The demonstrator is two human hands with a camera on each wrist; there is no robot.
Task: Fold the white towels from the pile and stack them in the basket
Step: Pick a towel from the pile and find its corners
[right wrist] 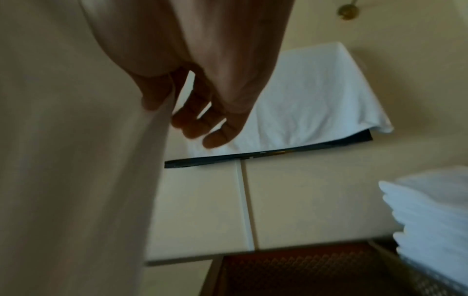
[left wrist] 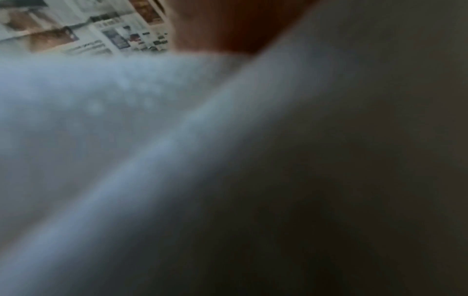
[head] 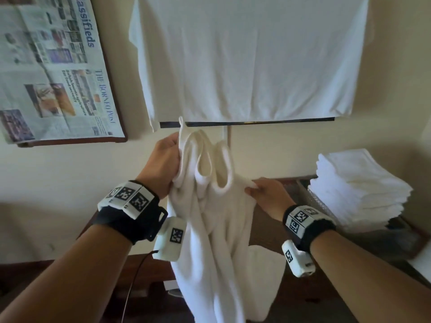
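Observation:
A white towel (head: pixel 217 220) hangs bunched in the air in front of me, its lower end draping down over the dark wooden table (head: pixel 268 224). My left hand (head: pixel 163 164) grips the towel's top hem, fingers curled round the gathered folds. My right hand (head: pixel 263 192) pinches the hem further right between thumb and fingers. In the right wrist view the towel (right wrist: pixel 76 160) fills the left side and the thumb presses it. The left wrist view is blurred white cloth (left wrist: pixel 101 120). A tall stack of folded towels (head: pixel 359 187) stands in the mesh basket (head: pixel 312 201) at right.
A white cloth (head: pixel 251 57) covers a wall-mounted screen straight ahead. A newspaper-covered board (head: pixel 51 71) hangs on the wall at left. Another white towel (head: pixel 265 283) lies on the table under the hanging one. A cable (head: pixel 135 283) trails from my left wrist.

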